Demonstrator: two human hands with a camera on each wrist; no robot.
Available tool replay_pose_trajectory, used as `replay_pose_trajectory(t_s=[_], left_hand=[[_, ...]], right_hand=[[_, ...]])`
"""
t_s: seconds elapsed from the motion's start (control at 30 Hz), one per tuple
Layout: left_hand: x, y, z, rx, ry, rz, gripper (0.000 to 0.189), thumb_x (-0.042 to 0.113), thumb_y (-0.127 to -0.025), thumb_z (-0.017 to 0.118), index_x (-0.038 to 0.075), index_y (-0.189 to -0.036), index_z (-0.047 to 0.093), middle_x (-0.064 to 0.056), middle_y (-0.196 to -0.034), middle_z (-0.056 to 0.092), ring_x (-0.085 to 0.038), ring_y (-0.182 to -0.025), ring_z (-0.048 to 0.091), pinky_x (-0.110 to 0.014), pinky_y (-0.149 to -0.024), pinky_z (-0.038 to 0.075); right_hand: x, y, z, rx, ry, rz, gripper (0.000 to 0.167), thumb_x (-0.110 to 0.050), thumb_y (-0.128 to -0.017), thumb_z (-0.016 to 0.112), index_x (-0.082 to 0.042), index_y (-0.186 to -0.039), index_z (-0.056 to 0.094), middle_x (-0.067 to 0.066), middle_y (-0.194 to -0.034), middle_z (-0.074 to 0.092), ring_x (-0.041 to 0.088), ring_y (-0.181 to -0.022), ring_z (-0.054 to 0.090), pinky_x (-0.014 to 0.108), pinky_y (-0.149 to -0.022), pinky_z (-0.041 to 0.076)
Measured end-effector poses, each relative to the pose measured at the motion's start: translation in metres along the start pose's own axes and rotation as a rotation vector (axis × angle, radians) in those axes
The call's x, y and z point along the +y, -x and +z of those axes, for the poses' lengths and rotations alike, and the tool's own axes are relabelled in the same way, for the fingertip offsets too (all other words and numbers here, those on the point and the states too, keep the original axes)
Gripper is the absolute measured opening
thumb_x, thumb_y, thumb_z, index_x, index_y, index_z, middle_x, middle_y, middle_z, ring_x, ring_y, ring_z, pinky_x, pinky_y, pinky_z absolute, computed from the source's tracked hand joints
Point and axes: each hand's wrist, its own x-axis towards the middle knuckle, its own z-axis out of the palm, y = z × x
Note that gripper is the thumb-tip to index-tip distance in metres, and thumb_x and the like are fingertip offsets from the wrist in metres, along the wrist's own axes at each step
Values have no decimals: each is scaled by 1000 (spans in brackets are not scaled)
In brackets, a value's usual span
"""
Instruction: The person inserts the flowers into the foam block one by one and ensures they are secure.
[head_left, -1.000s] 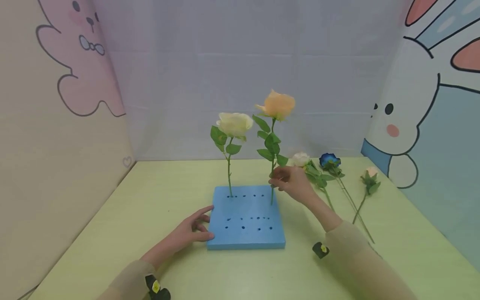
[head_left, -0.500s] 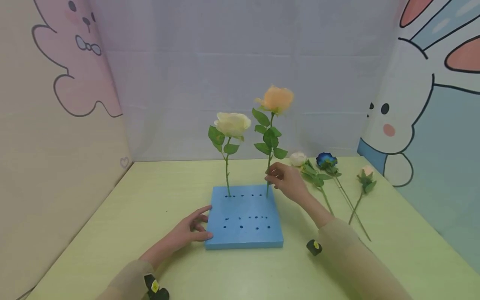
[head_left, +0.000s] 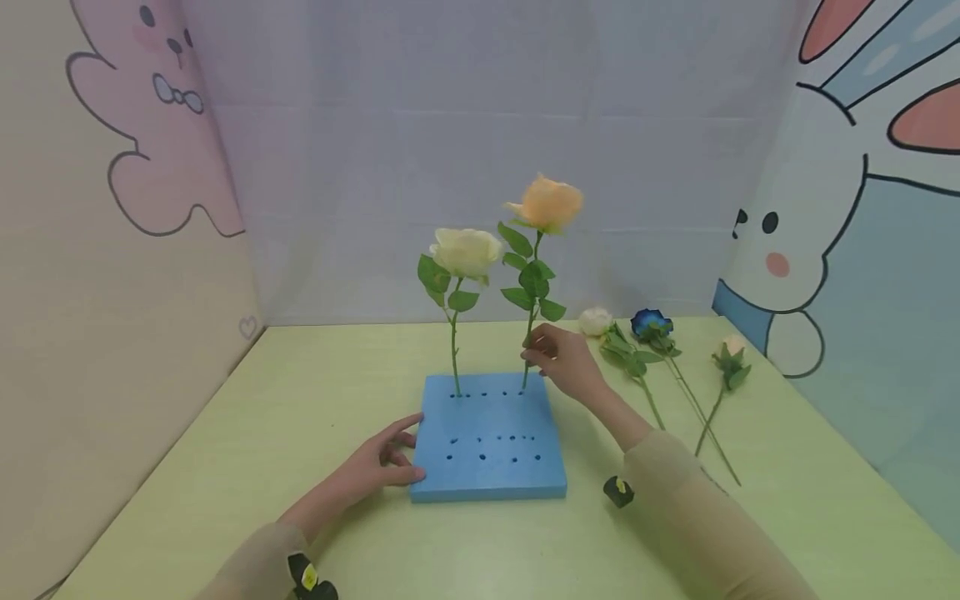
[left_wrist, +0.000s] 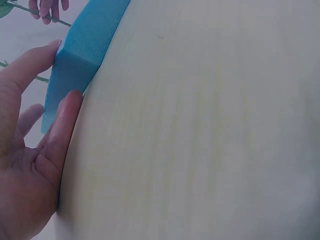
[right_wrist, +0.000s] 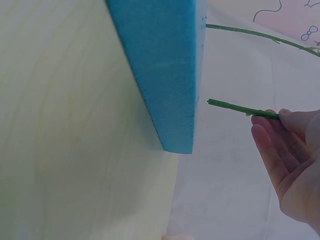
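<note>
My right hand pinches the stem of a peach rose between thumb and fingers, low on the stem. In the right wrist view the cut end of that stem points at the top of the blue foam block, with a small gap between them. A cream rose stands upright in a back-row hole of the block. My left hand rests against the block's left side, fingers and thumb spread; the left wrist view shows its fingertips touching the foam.
Rows of small holes run across the block's top. On the table to the right lie a white rose, a blue rose and a pale peach rose, stems toward me. A pale curtain hangs behind.
My right hand has moved left with the peach rose, bringing its stem end over the back row of holes near the right side. My left hand stays at the block.
</note>
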Motion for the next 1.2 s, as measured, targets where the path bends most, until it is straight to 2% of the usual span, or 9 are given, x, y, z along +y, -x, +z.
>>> replay_pose_trajectory(t_s=[0.3, 0.53, 0.83, 1.07, 1.2], left_hand=[[-1, 0, 1, 11, -2, -18, 85, 34, -84, 78, 25, -155, 32, -12, -135, 56, -17, -99, 60, -31, -83, 46], [-1, 0, 1, 9, -2, -13, 85, 34, -84, 78, 24, -155, 32, -13, -135, 56, -17, -98, 61, -31, -82, 46], [1, 0, 0, 8, 5, 1, 84, 33, -85, 78, 23, -155, 32, -14, -134, 56, -18, -97, 60, -32, -80, 46], [1, 1, 1, 5, 11, -2, 85, 32, -85, 78, 22, -155, 31, -15, -135, 56, -17, -97, 60, -32, -80, 47], [2, 2, 1, 4, 3, 0, 85, 33, -85, 77, 21, -155, 31, -15, -135, 56, -17, -97, 60, -31, -80, 48]], right_hand=[[7, 1, 8, -28, -8, 1, 11, -15, -95, 66, -8, -102, 65, 13, -98, 74, 31, -87, 73, 25, -64, 56], [8, -3, 8, -45, 21, -9, 11, -15, -95, 66, -7, -102, 65, 13, -98, 74, 28, -87, 73, 25, -64, 57], [6, -5, 10, -88, 54, 51, 13, -15, -92, 68, -6, -101, 65, 15, -102, 75, 32, -87, 74, 27, -64, 57], [7, -2, 11, -106, 80, 83, 13, -16, -92, 69, -8, -101, 66, 13, -102, 75, 28, -80, 73, 26, -63, 56], [8, -1, 13, -118, 81, 108, 11, -16, -92, 69, -9, -100, 66, 12, -102, 75, 26, -83, 73, 26, -63, 57]])
